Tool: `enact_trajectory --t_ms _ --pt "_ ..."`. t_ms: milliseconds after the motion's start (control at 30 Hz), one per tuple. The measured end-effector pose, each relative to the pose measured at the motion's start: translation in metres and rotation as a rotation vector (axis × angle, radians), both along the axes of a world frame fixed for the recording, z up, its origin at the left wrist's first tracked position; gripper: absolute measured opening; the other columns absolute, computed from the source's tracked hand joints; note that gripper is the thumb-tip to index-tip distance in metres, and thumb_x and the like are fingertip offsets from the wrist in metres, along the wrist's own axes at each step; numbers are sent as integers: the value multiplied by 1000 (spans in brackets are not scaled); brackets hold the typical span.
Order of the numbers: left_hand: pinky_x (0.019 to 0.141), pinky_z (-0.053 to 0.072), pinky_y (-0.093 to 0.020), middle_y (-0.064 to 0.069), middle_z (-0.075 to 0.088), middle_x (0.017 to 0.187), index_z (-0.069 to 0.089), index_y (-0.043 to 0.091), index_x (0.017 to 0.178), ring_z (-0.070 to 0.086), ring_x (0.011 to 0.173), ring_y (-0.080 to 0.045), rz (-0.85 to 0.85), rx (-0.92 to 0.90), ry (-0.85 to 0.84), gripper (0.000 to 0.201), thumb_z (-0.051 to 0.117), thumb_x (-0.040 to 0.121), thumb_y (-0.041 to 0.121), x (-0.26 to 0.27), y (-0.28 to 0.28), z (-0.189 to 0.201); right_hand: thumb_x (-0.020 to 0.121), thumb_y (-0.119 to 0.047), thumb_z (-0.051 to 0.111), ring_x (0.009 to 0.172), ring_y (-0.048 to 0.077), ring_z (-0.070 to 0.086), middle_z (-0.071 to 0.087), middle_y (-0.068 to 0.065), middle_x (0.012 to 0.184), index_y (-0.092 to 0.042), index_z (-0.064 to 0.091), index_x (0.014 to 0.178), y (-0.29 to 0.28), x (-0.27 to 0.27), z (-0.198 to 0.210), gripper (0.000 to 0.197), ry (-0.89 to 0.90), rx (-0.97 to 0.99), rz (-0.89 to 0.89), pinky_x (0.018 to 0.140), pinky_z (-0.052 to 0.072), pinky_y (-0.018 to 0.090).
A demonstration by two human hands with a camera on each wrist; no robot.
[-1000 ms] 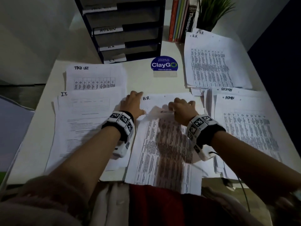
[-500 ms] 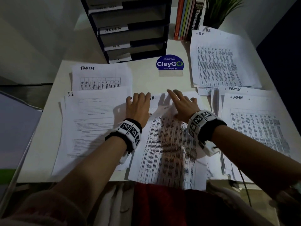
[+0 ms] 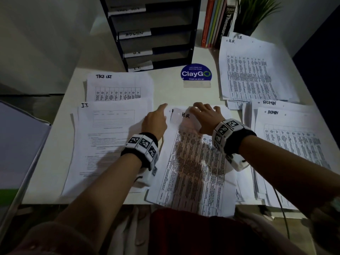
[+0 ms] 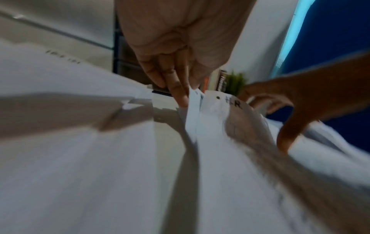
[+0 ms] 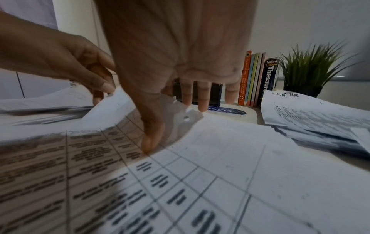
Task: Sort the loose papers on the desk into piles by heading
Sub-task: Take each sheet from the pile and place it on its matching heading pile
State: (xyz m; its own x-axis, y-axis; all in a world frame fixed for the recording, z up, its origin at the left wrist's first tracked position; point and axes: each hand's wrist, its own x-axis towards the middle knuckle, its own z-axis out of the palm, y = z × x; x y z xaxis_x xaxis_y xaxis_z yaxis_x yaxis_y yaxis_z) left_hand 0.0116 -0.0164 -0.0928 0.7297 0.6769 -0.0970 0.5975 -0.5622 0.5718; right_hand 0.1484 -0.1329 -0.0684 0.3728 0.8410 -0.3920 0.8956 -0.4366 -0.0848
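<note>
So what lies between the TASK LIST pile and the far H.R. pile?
Head view: bare desk and the blue ClayGO sticker, between the TASK LIST pile and H.R. pile.

Bare forearms, a marker-covered band on each wrist

The left wrist's black strap with white blocks printed in black square codes (image 3: 142,144) matches the right wrist's black-and-white coded band (image 3: 228,133); a white camera housing (image 3: 239,163) hangs under the right band, trailing a thin dark cable (image 3: 281,208). A dull pinkish sleeve (image 3: 46,240) shows bottom left.

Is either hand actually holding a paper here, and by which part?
The left hand pinches the H.R. sheet at its top-left corner; the right hand only presses it, fingers spread.
</note>
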Motion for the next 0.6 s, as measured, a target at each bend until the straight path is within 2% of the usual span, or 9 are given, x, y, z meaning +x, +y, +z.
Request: enact_trajectory --t_ms 33,100,167,233,333,433,533,600 --pt "96 44 -34 -19 62 115 41 15 138 55 110 -32 56 -80 -36 46 44 94 4 0 2 0 77 -17 71 132 26 30 26 4 147 -19 30 140 -1 -2 0 75 22 32 12 107 25 50" --pt "97 44 -35 -15 61 120 44 19 137 52 115 -31 102 -127 -22 43 44 95 8 -2 3 1 83 -13 63 128 26 38 34 4 143 -17 39 135 -6 -7 1 57 106 87 44 106 28 47" --pt "96 45 -39 -14 60 123 41 22 139 54 115 -31 68 -99 31 45 44 96 11 -3 3 1 90 -15 55 121 25 46 47 4 135 -15 50 126 -9 -10 2 36 214 131 57 103 34 46" --pt "94 47 -38 -15 60 122 36 21 141 56 111 -31 22 -84 92 48 42 96 9 -3 1 -1 93 -22 53 115 24 51 57 3 125 -15 59 116 -11 -12 4 25 317 132 44 99 39 43" --pt "90 47 -39 -20 62 112 37 12 140 55 107 -35 24 -42 151 45 38 96 7 0 0 -4 92 -26 53 118 24 50 56 3 126 -14 60 117 -11 -11 0 29 329 117 -7 100 39 40" --pt "82 44 -38 -24 61 105 48 3 127 55 103 -38 62 -18 155 34 35 96 7 3 -4 -3 92 -22 50 124 23 45 43 -2 139 -18 50 127 -13 -12 -9 35 270 106 -78 103 34 42" --pt "81 44 -37 -22 62 109 53 5 122 55 103 -36 80 -11 194 32 35 96 7 4 -9 -3 92 -22 46 131 21 35 37 -7 142 -25 44 132 -19 -16 -20 40 193 86 -7 104 27 46" --pt "88 44 -37 -18 60 120 48 11 131 53 111 -34 98 -43 186 39 36 94 5 4 -12 -3 92 -25 48 134 21 29 31 -9 145 -28 38 136 -23 -16 -25 46 148 74 24 107 24 46"
